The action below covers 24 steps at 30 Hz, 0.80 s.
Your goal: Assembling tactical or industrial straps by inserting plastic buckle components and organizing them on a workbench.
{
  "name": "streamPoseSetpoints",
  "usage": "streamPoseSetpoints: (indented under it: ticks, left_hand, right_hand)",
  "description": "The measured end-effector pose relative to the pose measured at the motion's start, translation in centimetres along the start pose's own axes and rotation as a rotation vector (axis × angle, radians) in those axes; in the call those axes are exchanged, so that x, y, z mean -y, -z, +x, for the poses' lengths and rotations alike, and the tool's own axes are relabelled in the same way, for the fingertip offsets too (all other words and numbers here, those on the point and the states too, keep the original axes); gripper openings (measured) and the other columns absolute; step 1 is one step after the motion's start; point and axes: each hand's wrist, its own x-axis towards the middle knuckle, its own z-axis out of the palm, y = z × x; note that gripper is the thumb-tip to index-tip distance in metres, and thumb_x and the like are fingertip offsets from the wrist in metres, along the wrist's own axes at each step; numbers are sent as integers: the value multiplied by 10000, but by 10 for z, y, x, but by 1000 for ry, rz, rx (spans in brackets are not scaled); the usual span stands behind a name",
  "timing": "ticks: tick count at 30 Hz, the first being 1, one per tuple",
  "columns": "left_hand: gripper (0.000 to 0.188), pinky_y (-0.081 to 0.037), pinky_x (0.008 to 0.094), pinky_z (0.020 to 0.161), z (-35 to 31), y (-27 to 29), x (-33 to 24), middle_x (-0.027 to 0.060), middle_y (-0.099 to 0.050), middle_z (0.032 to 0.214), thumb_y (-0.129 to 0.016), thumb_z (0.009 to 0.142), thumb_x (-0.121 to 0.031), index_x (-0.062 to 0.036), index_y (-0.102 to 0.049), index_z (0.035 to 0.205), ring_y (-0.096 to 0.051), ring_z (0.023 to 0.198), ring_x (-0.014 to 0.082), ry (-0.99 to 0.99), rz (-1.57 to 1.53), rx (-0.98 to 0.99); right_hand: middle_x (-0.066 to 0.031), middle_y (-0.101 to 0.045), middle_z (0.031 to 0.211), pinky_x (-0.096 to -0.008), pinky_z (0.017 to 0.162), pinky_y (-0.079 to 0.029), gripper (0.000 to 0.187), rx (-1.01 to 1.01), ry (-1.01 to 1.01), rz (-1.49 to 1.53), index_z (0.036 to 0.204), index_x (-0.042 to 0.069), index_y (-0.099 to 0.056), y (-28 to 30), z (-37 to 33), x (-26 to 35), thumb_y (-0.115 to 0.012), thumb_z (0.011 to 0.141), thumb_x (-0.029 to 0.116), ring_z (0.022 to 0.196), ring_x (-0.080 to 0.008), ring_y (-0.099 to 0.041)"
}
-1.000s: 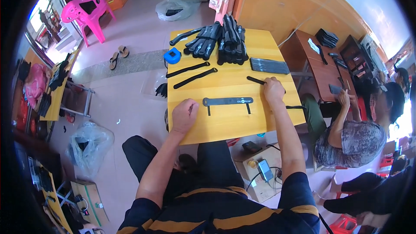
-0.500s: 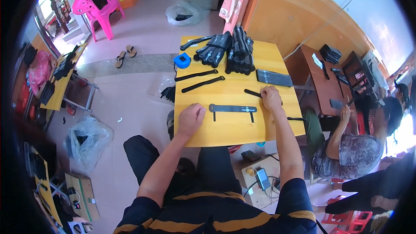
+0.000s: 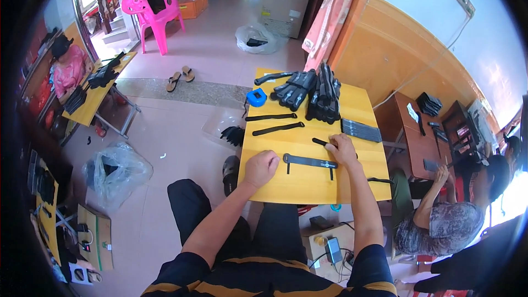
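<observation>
My left hand (image 3: 262, 168) rests as a closed fist at the table's left front, with nothing showing from it. A dark grey strap (image 3: 311, 161) with a rounded left end lies flat between my hands, above two short black marks on the tabletop. My right hand (image 3: 343, 150) has its fingers closed on a thin black strap (image 3: 320, 142), whose tip sticks out on the left; the palm hides its middle. Two more black straps (image 3: 278, 128) lie at the left. Bundles of black straps (image 3: 324, 96) and a neat grey stack (image 3: 360, 130) sit farther back.
A blue tape measure (image 3: 256, 98) stands at the left back of the yellow table (image 3: 264, 190). Another strap (image 3: 379, 180) overhangs its right edge. A clear bin (image 3: 217, 126) is on the floor at left. One person (image 3: 440, 220) works at right, another (image 3: 71, 69) at far left.
The view has tilted, so the table sits lower in the picture. My hands keep about the same places on it, the right one still at the black strap.
</observation>
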Motion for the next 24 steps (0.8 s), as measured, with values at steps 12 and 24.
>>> streamPoseSetpoints:
  ticks: [12, 24]
  left_hand:
    - [146, -515, 452, 640, 0, 1, -3, 150, -660, 788, -669, 884, -179, -56, -630, 814, -654, 725, 363, 13, -44, -20]
    - [108, -517, 413, 653, -3, 12, -9, 169, -657, 801, -642, 911, -127, -22, -652, 889, -661, 729, 351, 69, -201, -16]
  right_hand:
    - [-157, -615, 874, -438, 806, -514, 171, 157, 2, -60, 796, 44, -653, -3, 13, -2, -786, 747, 139, 915, -344, -623]
    - [-153, -572, 878, -412, 752, -486, 173, -131, 362, 199, 948, 9, -611, 76, 15, 135, -565, 825, -105, 870, -364, -591]
